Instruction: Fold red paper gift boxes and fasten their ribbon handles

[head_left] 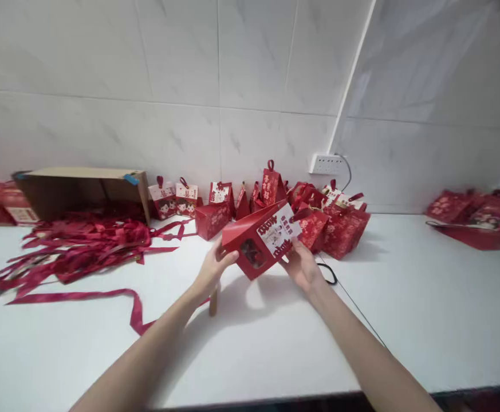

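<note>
Between my two hands a red paper gift box (241, 239) is held tilted above the white table. It has a small clear window on one side and a white printed panel with figures. My left hand (210, 268) grips its left end, thumb on the near face. My right hand (303, 264) holds the right end near the printed panel. Below my left hand a short wooden stick (213, 302) is partly hidden. A dark red ribbon (135, 309) runs along the table toward my left forearm.
Several red gift boxes (346, 229) stand behind the held box along the tiled wall. An open cardboard box (86, 174) with a heap of red ribbons (82, 246) lies at left. A power strip (327, 164) is on the wall. More red boxes (473, 220) sit far right.
</note>
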Available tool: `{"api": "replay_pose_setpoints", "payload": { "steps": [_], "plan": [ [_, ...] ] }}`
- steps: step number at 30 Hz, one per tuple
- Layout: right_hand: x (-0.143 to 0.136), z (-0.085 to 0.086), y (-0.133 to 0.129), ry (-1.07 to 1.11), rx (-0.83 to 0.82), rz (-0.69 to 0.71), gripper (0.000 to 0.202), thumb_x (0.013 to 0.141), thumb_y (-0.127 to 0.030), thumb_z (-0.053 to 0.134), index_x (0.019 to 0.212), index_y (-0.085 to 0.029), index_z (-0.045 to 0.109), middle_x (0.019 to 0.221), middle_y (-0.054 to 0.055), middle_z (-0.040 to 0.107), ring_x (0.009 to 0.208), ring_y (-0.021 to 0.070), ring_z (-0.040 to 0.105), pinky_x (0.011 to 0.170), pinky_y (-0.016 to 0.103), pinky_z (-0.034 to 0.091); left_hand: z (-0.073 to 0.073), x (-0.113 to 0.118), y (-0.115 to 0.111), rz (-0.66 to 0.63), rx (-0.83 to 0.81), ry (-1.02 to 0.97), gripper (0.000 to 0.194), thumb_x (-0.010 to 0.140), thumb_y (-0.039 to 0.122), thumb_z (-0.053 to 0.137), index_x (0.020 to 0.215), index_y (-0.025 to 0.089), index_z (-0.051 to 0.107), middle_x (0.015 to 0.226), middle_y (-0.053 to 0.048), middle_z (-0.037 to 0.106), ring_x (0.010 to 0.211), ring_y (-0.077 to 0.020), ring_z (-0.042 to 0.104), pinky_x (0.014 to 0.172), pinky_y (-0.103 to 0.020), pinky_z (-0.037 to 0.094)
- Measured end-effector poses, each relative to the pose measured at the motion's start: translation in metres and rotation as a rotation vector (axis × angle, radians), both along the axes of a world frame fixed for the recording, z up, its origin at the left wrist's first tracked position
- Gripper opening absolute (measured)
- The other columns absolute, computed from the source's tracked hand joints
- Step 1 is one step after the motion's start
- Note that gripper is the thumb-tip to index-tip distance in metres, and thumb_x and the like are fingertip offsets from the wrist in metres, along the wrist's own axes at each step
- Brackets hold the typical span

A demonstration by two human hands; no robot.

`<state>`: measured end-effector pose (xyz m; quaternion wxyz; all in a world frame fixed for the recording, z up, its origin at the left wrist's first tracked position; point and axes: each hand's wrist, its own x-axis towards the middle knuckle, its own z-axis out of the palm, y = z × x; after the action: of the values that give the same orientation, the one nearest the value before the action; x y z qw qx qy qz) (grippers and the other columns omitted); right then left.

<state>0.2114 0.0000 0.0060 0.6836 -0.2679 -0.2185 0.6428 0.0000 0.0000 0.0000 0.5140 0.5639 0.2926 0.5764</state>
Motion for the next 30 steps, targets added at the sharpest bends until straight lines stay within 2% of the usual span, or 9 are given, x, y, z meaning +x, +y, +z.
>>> {"api": "replay_pose_setpoints", "payload": {
  "steps": [6, 12, 15, 19, 22, 24, 30],
  "plan": [
    [-0.002, 0.002, -0.002, -0.057, 0.049, 0.039, 0.037, 0.048, -0.036, 0.087, 0.077, -0.025, 0.066, 0.083, -0.006, 0.073, 0.076, 0.0124, 0.064, 0.069, 0.027, 0.054, 0.005, 0.004, -0.002, 0.032, -0.107, 0.013, 0.058, 0.071, 0.054, 0.063, 0.112, 0.013, 0.059, 0.105, -0.013, 0.069, 0.095, -0.0288, 0.066, 0.085, -0.043, 0.053],
    [-0.001, 0.004, -0.005, -0.08, 0.093, 0.06, 0.033, 0.055, -0.039, 0.083, 0.079, -0.025, 0.065, 0.092, -0.003, 0.073, 0.085, 0.0147, 0.064, 0.077, 0.03, 0.052, 0.01, 0.005, -0.006, 0.066, -0.165, 0.037, 0.06, 0.068, 0.057, 0.064, 0.106, 0.011, 0.059, 0.1, -0.013, 0.07, 0.09, -0.0283, 0.067, 0.08, -0.041, 0.054],
    [-0.002, 0.001, -0.001, -0.082, 0.079, 0.042, 0.033, 0.055, -0.038, 0.082, 0.08, -0.024, 0.064, 0.087, -0.003, 0.072, 0.08, 0.0143, 0.064, 0.073, 0.029, 0.052, 0.011, 0.005, -0.005, 0.075, -0.178, 0.038, 0.059, 0.068, 0.057, 0.063, 0.102, 0.01, 0.059, 0.096, -0.013, 0.07, 0.086, -0.0275, 0.068, 0.077, -0.04, 0.055],
    [-0.005, -0.003, 0.005, -0.088, -0.005, -0.003, 0.039, 0.045, -0.034, 0.086, 0.073, -0.022, 0.061, 0.07, -0.006, 0.068, 0.065, 0.0117, 0.06, 0.061, 0.026, 0.05, 0.012, 0.004, -0.003, 0.143, -0.249, 0.06, 0.055, 0.062, 0.051, 0.069, 0.099, 0.011, 0.06, 0.087, -0.009, 0.072, 0.076, -0.0252, 0.07, 0.068, -0.036, 0.057],
    [-0.006, -0.007, 0.01, -0.112, 0.015, 0.017, 0.04, 0.048, -0.036, 0.084, 0.077, -0.023, 0.061, 0.072, -0.006, 0.067, 0.064, 0.0113, 0.058, 0.056, 0.024, 0.049, 0.012, 0.002, 0.0, 0.205, -0.254, 0.113, 0.05, 0.064, 0.051, 0.069, 0.097, 0.014, 0.061, 0.081, -0.004, 0.073, 0.076, -0.022, 0.069, 0.069, -0.031, 0.057],
    [-0.005, -0.009, 0.012, -0.141, 0.034, 0.029, 0.04, 0.05, -0.038, 0.083, 0.081, -0.023, 0.061, 0.074, -0.005, 0.067, 0.065, 0.0117, 0.058, 0.054, 0.024, 0.048, 0.012, 0.001, 0.001, 0.2, -0.268, 0.147, 0.048, 0.068, 0.053, 0.066, 0.096, 0.015, 0.061, 0.083, 0.0, 0.073, 0.08, -0.0199, 0.068, 0.071, -0.029, 0.056],
    [-0.006, -0.007, 0.012, -0.157, 0.033, 0.023, 0.037, 0.053, -0.037, 0.082, 0.081, -0.023, 0.061, 0.074, -0.004, 0.066, 0.066, 0.0124, 0.057, 0.053, 0.024, 0.048, 0.015, 0.003, -0.001, 0.201, -0.295, 0.184, 0.061, 0.061, 0.065, 0.066, 0.099, 0.017, 0.06, 0.086, 0.003, 0.074, 0.086, -0.0197, 0.066, 0.073, -0.028, 0.055]
  ]
}}
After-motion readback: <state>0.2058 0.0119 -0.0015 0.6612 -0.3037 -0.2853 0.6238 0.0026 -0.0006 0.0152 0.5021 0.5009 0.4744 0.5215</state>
